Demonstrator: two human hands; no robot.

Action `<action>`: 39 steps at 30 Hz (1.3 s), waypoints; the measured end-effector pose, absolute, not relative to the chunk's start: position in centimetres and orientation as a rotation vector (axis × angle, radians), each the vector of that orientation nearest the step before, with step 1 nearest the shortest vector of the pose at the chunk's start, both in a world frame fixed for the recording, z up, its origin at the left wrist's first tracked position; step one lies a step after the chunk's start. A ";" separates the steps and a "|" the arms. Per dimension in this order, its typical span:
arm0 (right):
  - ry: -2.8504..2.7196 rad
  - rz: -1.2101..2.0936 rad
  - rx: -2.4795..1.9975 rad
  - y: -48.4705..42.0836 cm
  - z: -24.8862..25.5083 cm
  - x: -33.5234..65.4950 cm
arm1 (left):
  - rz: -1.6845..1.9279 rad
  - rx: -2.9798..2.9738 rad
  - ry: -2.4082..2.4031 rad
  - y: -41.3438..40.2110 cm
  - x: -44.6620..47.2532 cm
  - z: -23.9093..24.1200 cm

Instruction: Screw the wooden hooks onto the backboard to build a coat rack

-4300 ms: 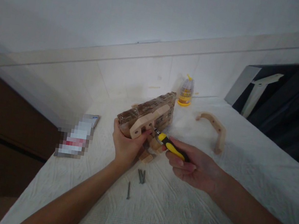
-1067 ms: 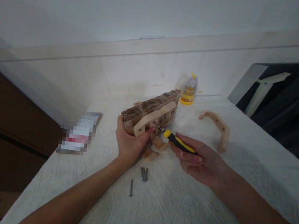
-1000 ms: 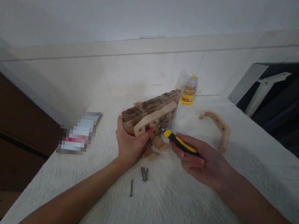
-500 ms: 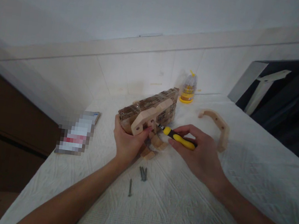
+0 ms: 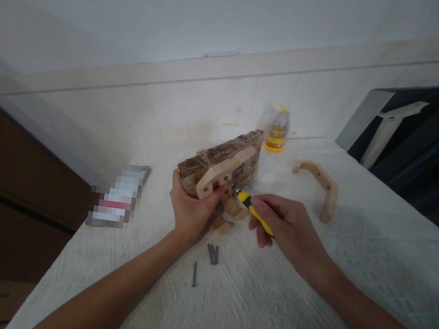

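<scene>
My left hand (image 5: 193, 207) is closed around the near end of a pale wooden bracket (image 5: 218, 172) and a block of stacked cardboard (image 5: 221, 151) wrapped in clear film. Its thumb presses on the bracket's side. In my right hand (image 5: 287, 223) is a yellow and black screwdriver (image 5: 252, 207), its metal tip pointing at a hole in the bracket. Whether the tip touches a screw there is too small to tell. Lighter wooden pieces (image 5: 221, 224) show beneath the bracket, partly covered by my left hand.
Several screws (image 5: 213, 253) lie on the white cloth (image 5: 248, 310) in front of me. A curved wooden piece (image 5: 323, 184) rests to the right. A yellow-based clear container (image 5: 277, 132) stands by the wall. At left is a blurred flat packet (image 5: 119, 196).
My right hand has shifted its grip, with its fingers now lower around the screwdriver handle and the handle angled more steeply down. The bracket and my left hand appear slightly farther right.
</scene>
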State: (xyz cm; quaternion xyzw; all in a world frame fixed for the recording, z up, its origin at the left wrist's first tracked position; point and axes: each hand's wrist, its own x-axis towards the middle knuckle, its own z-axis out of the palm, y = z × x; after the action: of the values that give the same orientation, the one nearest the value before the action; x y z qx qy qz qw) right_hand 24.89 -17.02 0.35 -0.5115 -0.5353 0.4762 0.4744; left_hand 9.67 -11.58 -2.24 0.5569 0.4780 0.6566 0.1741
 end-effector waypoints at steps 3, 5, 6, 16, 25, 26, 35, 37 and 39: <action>-0.741 1.919 -0.987 -16.4 1.2 25.3 | 1.869 1.587 1.353 -11.6 9.7 -2.1; -0.539 2.133 -0.837 -16.1 1.4 25.8 | 1.861 1.584 1.355 -11.7 9.7 -2.1; -0.505 2.171 -0.803 -16.0 1.4 26.0 | 1.859 1.581 1.352 -11.7 9.7 -2.1; -1.324 1.015 -1.285 -16.4 0.1 25.3 | 1.903 1.594 1.321 -11.2 9.6 -2.4; -1.828 -0.414 -1.190 -16.8 -1.2 25.9 | 1.898 1.640 1.296 -11.6 9.7 -2.5; -1.829 -0.425 -1.180 -16.9 -1.2 25.8 | 1.898 1.638 1.295 -11.7 9.8 -2.4; -1.145 1.302 -1.261 -16.8 0.9 24.9 | 1.900 1.637 1.327 -11.8 9.9 -2.2; -0.809 1.752 -1.112 -16.6 1.3 25.0 | 1.908 1.634 1.322 -11.7 9.8 -2.2; -0.544 2.019 -0.980 -16.4 1.6 25.3 | 1.915 1.638 1.322 -11.7 9.7 -2.3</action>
State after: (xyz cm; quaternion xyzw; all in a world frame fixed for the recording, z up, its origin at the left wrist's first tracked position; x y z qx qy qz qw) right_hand 25.27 -16.41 1.62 -0.3883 -0.2154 0.7996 0.4044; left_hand 9.74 -11.71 -2.35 0.5693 0.4595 0.6656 0.1474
